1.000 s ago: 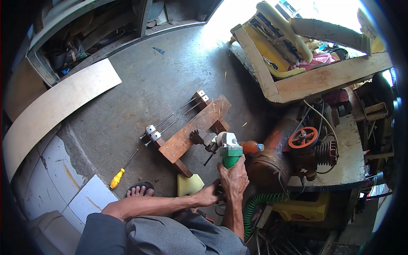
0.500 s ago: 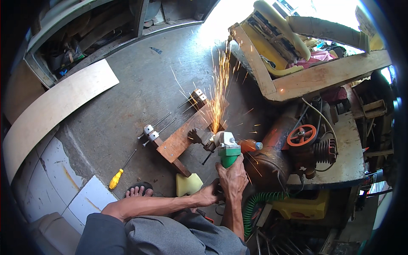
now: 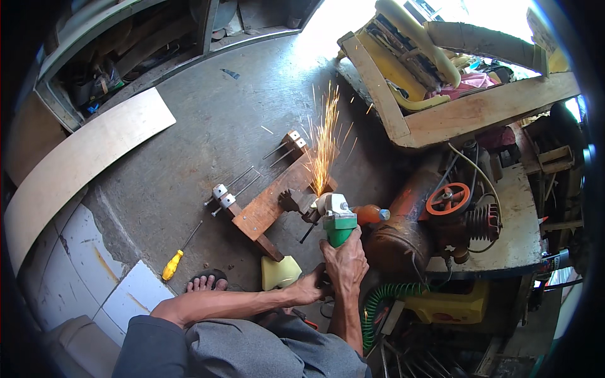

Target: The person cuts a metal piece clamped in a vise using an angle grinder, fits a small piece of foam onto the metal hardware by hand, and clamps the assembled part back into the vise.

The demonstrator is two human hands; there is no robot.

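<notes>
A green and silver angle grinder (image 3: pixel 340 223) is running, with sparks (image 3: pixel 324 138) streaming away from its head. My right hand (image 3: pixel 345 261) is wrapped round its green body. My left hand (image 3: pixel 307 287) is closed at the dark rear end of the tool, its fingers partly hidden. The grinder's head meets a pale piece at the jaws of a dark metal vise (image 3: pixel 293 201); the piece's kind is unclear. That vise sits on a low wooden bench (image 3: pixel 265 211) with white-capped clamp ends (image 3: pixel 225 195) and metal rods.
A yellow-handled screwdriver (image 3: pixel 172 264) lies near my sandalled foot (image 3: pixel 207 282). An orange bottle (image 3: pixel 370 215) and a rusty air compressor (image 3: pixel 403 242) stand close on the right. A curved pale board (image 3: pixel 94 157) lies left; a wooden frame (image 3: pixel 466 120) stands far right.
The spark stream is narrower, with fewer stray sparks to its sides. The grinder and both hands hold nearly the same place.
</notes>
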